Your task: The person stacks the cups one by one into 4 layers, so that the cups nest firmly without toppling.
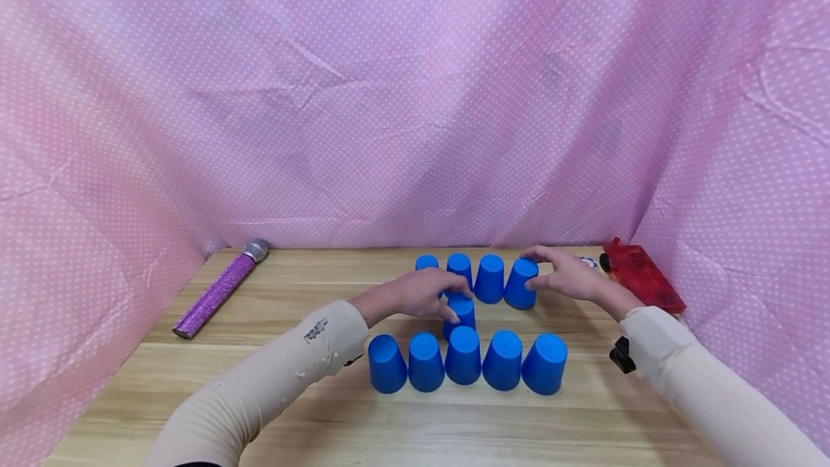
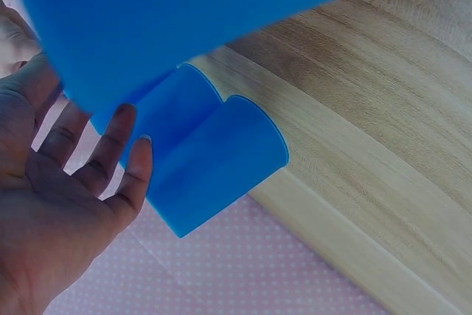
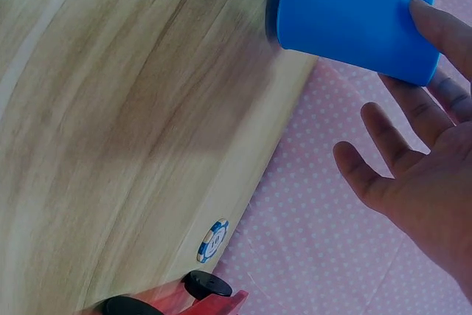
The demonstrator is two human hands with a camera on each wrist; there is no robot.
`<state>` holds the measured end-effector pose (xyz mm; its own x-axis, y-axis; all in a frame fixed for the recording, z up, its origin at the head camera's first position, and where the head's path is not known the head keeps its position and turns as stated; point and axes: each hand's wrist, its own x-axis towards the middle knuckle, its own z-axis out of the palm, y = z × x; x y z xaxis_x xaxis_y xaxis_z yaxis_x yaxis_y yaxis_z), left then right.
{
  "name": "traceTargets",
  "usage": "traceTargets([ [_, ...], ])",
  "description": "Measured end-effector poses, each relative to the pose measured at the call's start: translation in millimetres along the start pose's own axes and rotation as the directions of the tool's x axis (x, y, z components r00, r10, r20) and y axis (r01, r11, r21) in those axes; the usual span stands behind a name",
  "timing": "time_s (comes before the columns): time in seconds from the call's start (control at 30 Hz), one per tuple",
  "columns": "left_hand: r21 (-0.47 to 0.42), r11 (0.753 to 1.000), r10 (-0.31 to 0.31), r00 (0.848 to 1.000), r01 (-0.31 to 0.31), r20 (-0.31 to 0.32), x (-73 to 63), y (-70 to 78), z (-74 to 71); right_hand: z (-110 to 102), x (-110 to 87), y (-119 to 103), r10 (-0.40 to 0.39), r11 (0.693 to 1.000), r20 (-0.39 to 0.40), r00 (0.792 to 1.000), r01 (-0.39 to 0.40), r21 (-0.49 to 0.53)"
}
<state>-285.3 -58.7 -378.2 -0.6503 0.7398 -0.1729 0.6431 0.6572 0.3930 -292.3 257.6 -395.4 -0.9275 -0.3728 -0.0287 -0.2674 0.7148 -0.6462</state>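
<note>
Several upside-down blue cups stand on the wooden table in two rows. Between the rows, my left hand [image 1: 424, 294] holds one blue cup [image 1: 462, 312] by its upper part, thumb and fingers on either side. That cup fills the top of the left wrist view, beyond it two back-row cups [image 2: 217, 167]. At the right end of the back row, my right hand [image 1: 567, 276] grips another blue cup [image 1: 521, 285], which leans a little. In the right wrist view, thumb and fingers pinch this cup [image 3: 354, 27] near its base, the other fingers spread out.
Closest to me is the front row of cups [image 1: 426, 362]. A glittery purple microphone [image 1: 217, 294] lies at the left. Toward the back right are a red toy vehicle [image 1: 642, 276] with black wheels and a poker chip [image 3: 213, 240]. Pink dotted cloth [image 1: 415, 92] hangs around the table [image 1: 415, 431].
</note>
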Motion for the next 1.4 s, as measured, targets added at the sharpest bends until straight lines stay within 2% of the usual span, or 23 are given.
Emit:
traceTargets([
  [0.63,0.011,1.000,-0.001,1.000,0.001,0.001,1.5,3.3,-1.4,0,4.3,7,0.000,1.000,-0.007,1.000,0.000,0.008],
  [1.07,0.000,1.000,-0.006,1.000,0.006,0.007,1.1,3.9,1.8,3,0.4,13,-0.006,1.000,-0.024,1.000,0.006,0.004],
  [1.2,-0.002,1.000,-0.002,1.000,0.002,0.008,1.8,3.0,1.5,-3,-6.8,11,-0.001,1.000,-0.053,0.999,0.000,-0.022],
  [1.4,0.010,1.000,-0.003,1.000,0.003,0.008,2.2,-0.2,-1.5,-10,-35.6,-3,-0.064,0.994,-0.165,0.984,0.049,-0.095],
])
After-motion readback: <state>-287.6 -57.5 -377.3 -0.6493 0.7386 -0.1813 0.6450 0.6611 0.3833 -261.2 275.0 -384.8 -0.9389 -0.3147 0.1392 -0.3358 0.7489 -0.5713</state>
